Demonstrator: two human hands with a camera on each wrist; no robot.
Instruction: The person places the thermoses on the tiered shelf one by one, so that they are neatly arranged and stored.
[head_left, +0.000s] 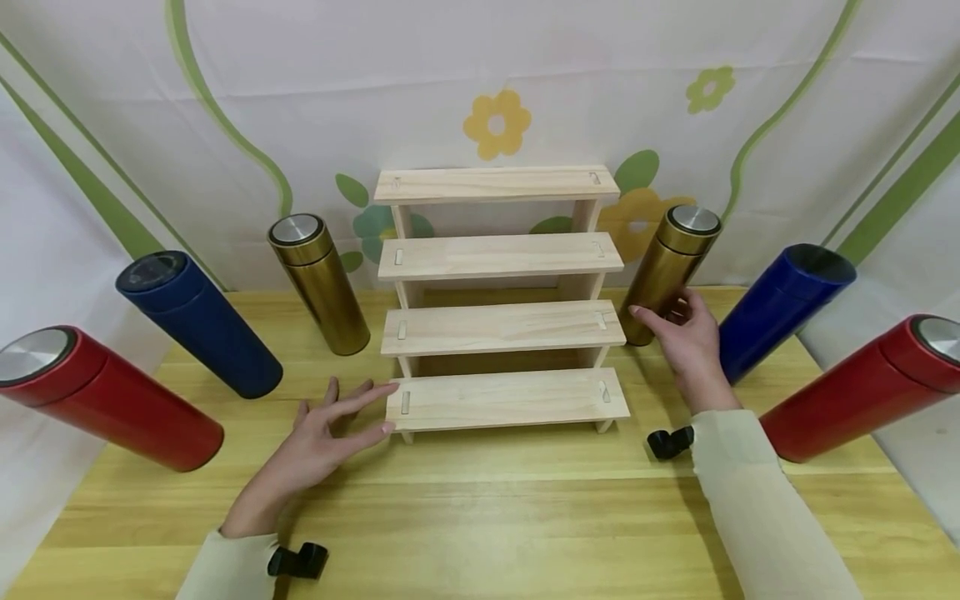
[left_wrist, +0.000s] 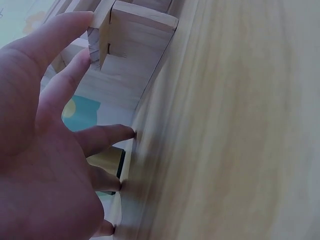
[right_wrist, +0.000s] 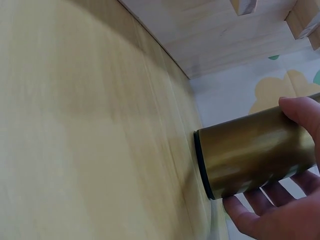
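Observation:
My right hand (head_left: 688, 346) grips the lower part of a gold thermos (head_left: 667, 262) that stands upright to the right of a four-step wooden display stand (head_left: 502, 327). In the right wrist view the thumb lies on one side of the gold thermos (right_wrist: 250, 150) and the fingers on the other, near its black base. My left hand (head_left: 318, 442) is spread at the stand's left side. Its thumb and index fingertip touch the end of the lowest step (left_wrist: 95, 47), while the other fingertips rest on the table.
On the left stand a red thermos (head_left: 120, 404), a dark blue thermos (head_left: 202, 325) and another gold thermos (head_left: 322, 287). On the right are a bright blue thermos (head_left: 780, 308) and a red thermos (head_left: 862, 392). A flowered cloth (head_left: 570, 100) hangs behind the wooden table (head_left: 480, 525).

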